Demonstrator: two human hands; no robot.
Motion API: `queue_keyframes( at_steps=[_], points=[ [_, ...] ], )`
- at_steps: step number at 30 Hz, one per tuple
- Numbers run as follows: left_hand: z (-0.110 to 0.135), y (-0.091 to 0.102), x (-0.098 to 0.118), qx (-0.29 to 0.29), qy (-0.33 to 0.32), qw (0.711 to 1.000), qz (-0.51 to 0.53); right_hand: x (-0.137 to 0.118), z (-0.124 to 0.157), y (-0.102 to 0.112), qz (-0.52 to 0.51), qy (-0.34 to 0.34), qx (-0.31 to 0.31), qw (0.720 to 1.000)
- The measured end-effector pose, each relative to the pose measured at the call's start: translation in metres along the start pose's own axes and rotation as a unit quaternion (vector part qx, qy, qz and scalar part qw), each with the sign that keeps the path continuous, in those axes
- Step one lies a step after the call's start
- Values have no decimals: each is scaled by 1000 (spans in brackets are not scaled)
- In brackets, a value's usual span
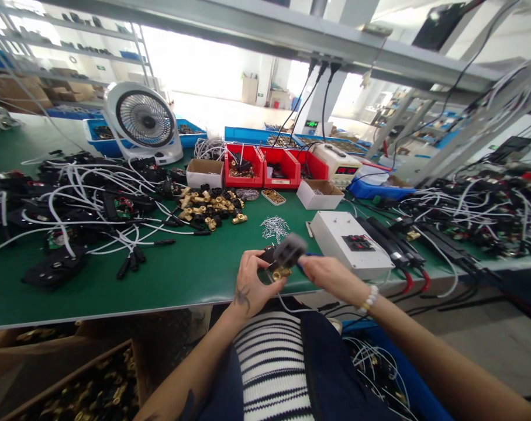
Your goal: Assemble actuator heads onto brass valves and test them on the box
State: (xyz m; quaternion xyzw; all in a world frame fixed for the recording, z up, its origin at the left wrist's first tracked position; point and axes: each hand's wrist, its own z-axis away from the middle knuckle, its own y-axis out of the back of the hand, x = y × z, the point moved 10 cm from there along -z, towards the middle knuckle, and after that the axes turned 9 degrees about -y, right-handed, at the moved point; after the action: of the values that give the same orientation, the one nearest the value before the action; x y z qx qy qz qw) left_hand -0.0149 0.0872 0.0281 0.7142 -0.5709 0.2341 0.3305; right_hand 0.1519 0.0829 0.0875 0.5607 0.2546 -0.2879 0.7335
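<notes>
My left hand is closed around a brass valve fitting with a black part attached, at the front edge of the green bench. A white cable hangs below it. My right hand is curled shut beside it, at a dark grey blocky piece that is smeared by motion above the fitting. Something blue shows by the right fingers; the grip itself is partly hidden. Just beyond the hands lies a pile of small thin silvery pins.
Brass fittings are heaped behind left, near black units with white cables. Red bins, a small white box, a power supply and a fan stand behind. A white switch box sits right.
</notes>
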Motion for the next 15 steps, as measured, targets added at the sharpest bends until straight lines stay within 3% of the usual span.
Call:
queue_keyframes(
  at_steps=[2,7,11,15],
  points=[
    [0,0,0,0,-1,1000,1,0,-1,-3,20,5,-12,1000],
    [0,0,-1,1,1,1000,2,-1,-1,10,22,12,35,999],
    [-1,1,-1,3,3,1000,11,-2,-3,-6,51,24,8,998],
    [0,-1,-2,-4,7,1000,18,0,-5,-1,49,22,28,998]
  ],
)
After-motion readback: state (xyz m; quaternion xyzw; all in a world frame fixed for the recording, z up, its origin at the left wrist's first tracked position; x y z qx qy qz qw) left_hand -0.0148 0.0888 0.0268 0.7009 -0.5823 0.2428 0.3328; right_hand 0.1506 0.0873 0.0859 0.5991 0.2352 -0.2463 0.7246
